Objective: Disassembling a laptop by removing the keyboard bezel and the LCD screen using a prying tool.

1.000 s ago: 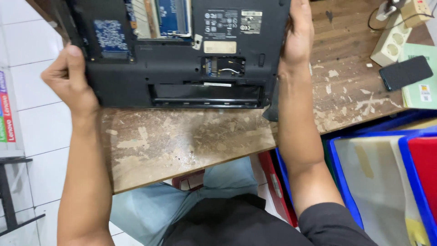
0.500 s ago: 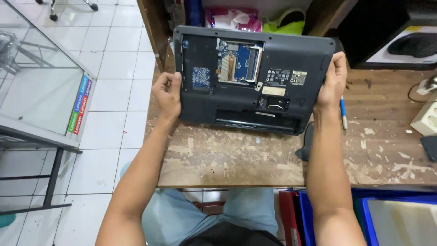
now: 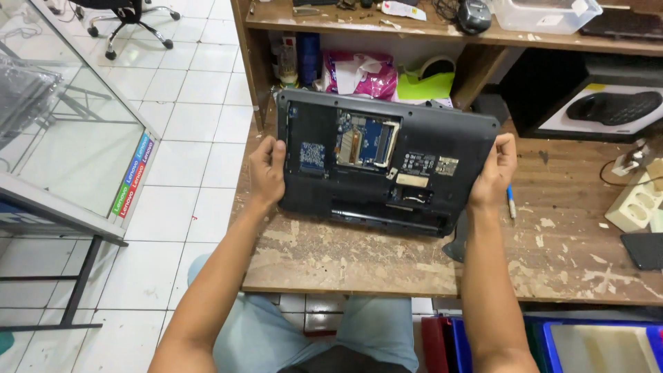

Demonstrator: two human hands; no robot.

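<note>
While the person sits at the worn wooden bench point(image 3: 387, 266), knees in pale jeans point(image 3: 276, 338) showing at six o'clock, both bare hands grip a dark laptop point(image 3: 376, 186) turned underside up. The left hand point(image 3: 266, 171) clasps the short edge at nine o'clock, thumb lying over the casing and fingers curled out of sight beneath. The right hand point(image 3: 492, 173) clasps the opposite short edge at three o'clock in the same wrapped way. The laptop's long axis runs from nine to three, tilted slightly so the right end sits lower in view, and it lies squarely between the two hands, neither one nearer than the other. Whether it rests on the bench or is lifted just clear, I cannot tell.

Its base is matte black. An open bay point(image 3: 366, 140) near the upper middle exposes a blue circuit board, pale labels sit to the right of it, and a long empty slot point(image 3: 390, 214) runs along the near edge.

A blue pen point(image 3: 512, 202) lies just beside the right hand. Farther off at twelve o'clock, pink and lime-green packets point(image 3: 387, 77) fill the space under the shelf point(image 3: 442, 31).
</note>
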